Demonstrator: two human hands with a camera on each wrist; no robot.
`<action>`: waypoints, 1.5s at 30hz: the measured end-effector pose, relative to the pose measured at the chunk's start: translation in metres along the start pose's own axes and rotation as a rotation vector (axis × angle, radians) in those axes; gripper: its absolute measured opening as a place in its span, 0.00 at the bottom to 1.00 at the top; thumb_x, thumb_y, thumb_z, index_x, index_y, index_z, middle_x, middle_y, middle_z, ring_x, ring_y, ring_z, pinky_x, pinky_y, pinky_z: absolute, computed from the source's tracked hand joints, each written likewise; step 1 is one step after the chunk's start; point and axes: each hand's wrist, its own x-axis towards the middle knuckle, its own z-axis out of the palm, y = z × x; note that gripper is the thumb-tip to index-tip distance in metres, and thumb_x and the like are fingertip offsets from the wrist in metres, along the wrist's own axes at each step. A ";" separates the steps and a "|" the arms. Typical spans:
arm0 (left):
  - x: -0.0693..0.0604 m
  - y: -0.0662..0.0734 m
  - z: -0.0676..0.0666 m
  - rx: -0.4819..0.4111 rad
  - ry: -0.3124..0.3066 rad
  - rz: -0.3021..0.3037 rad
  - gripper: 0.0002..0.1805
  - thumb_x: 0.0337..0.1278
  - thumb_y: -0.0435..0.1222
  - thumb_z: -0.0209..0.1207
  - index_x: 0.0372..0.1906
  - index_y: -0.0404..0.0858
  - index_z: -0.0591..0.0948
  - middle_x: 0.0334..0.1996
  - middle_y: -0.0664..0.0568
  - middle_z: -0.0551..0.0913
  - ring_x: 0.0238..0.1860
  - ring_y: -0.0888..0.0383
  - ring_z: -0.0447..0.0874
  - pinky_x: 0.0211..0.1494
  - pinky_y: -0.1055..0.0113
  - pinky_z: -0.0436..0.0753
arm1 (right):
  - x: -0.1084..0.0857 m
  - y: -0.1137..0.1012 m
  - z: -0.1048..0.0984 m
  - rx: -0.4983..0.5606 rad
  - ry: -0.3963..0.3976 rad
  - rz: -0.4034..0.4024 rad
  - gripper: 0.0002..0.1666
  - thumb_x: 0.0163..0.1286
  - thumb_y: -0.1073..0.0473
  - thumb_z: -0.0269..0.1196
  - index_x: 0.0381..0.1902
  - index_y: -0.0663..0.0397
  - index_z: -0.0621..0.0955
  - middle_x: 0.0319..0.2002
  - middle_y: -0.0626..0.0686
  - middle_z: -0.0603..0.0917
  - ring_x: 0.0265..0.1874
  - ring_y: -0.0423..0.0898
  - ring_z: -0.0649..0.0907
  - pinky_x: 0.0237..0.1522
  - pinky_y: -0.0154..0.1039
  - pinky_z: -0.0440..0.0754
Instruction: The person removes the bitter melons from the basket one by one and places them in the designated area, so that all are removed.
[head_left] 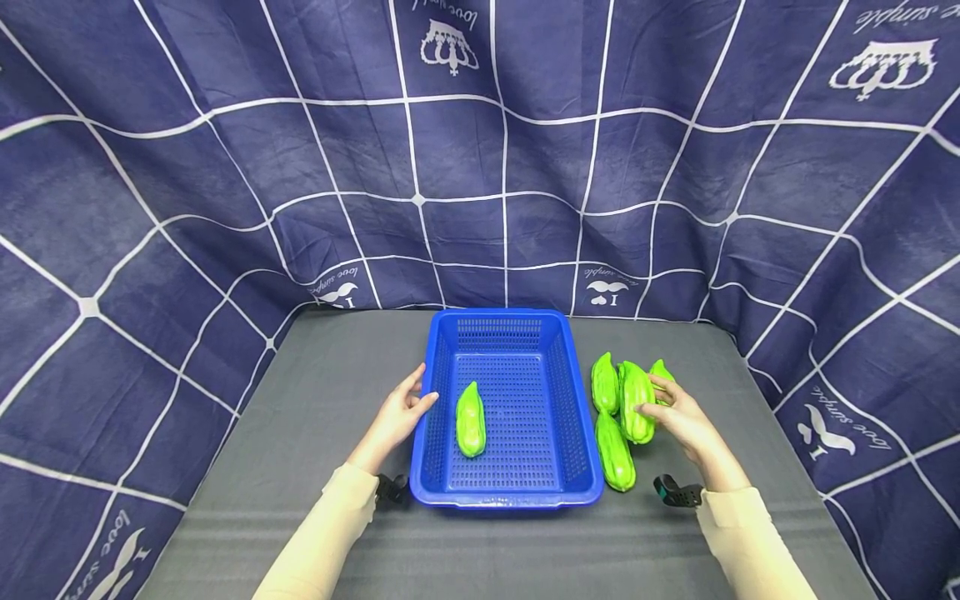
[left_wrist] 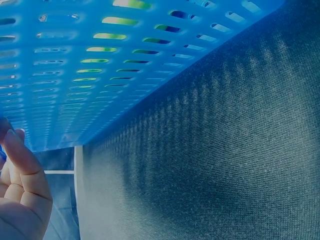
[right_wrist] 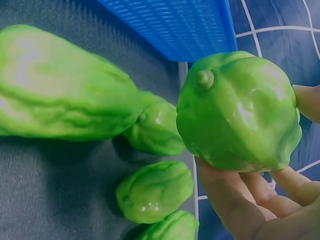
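Observation:
A blue plastic basket (head_left: pixel 513 392) with slotted walls stands on the table, and one green bitter melon (head_left: pixel 470 421) lies inside its left half. At the basket's left rim is my left hand (head_left: pixel 400 414), thumb and fingers gripping the edge; the left wrist view shows only part of this hand (left_wrist: pixel 25 190) beside the slotted wall. My right hand (head_left: pixel 681 414) holds another bitter melon (right_wrist: pixel 240 112) between thumb and fingers, to the right of the basket. Below and beside the held one lie several more bitter melons (head_left: pixel 616 454), partly hidden by it and the hand.
Dark grey cloth (head_left: pixel 330 375) covers the table. A navy curtain (head_left: pixel 525 158) with white lines encloses the back and both sides. Black bands (head_left: pixel 678 492) are on both wrists.

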 end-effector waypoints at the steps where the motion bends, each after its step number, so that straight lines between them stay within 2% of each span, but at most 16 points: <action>1: 0.000 0.000 0.000 0.003 0.001 0.001 0.36 0.67 0.36 0.59 0.76 0.36 0.59 0.58 0.33 0.77 0.36 0.54 0.85 0.42 0.59 0.83 | 0.000 0.001 -0.001 -0.007 -0.001 0.001 0.46 0.67 0.66 0.57 0.75 0.72 0.47 0.68 0.78 0.61 0.37 0.27 0.76 0.39 0.32 0.78; 12: 0.000 -0.001 0.001 0.010 0.010 0.013 0.36 0.67 0.36 0.60 0.76 0.36 0.59 0.58 0.33 0.78 0.37 0.51 0.86 0.45 0.56 0.84 | -0.006 0.009 -0.004 -0.044 -0.008 0.014 0.46 0.66 0.67 0.57 0.74 0.74 0.48 0.66 0.80 0.62 0.38 0.31 0.77 0.40 0.33 0.78; 19: 0.000 0.000 0.000 0.008 0.012 0.008 0.36 0.67 0.36 0.60 0.76 0.36 0.60 0.57 0.34 0.78 0.36 0.52 0.85 0.42 0.59 0.83 | -0.013 0.020 -0.007 -0.035 -0.043 0.021 0.45 0.65 0.68 0.56 0.73 0.76 0.48 0.65 0.81 0.62 0.37 0.31 0.78 0.40 0.33 0.79; 34: -0.001 0.001 -0.001 0.007 0.007 0.013 0.37 0.67 0.36 0.60 0.76 0.36 0.59 0.56 0.33 0.78 0.35 0.52 0.85 0.40 0.62 0.83 | -0.023 0.044 -0.009 -0.052 -0.085 0.066 0.45 0.62 0.69 0.56 0.72 0.78 0.50 0.66 0.81 0.61 0.44 0.40 0.80 0.43 0.36 0.81; 40: 0.000 0.001 0.000 0.001 0.010 0.001 0.37 0.66 0.36 0.60 0.76 0.37 0.60 0.57 0.34 0.78 0.36 0.52 0.85 0.42 0.59 0.84 | -0.024 0.051 -0.008 -0.096 -0.086 0.098 0.45 0.63 0.69 0.57 0.73 0.77 0.50 0.66 0.81 0.61 0.53 0.52 0.79 0.49 0.44 0.80; 45: 0.000 -0.001 0.000 -0.001 0.016 0.020 0.36 0.66 0.35 0.60 0.75 0.34 0.59 0.56 0.32 0.78 0.35 0.52 0.85 0.39 0.61 0.84 | -0.023 0.055 -0.004 -0.122 -0.086 0.115 0.45 0.63 0.68 0.57 0.73 0.77 0.50 0.66 0.82 0.62 0.56 0.60 0.78 0.51 0.48 0.80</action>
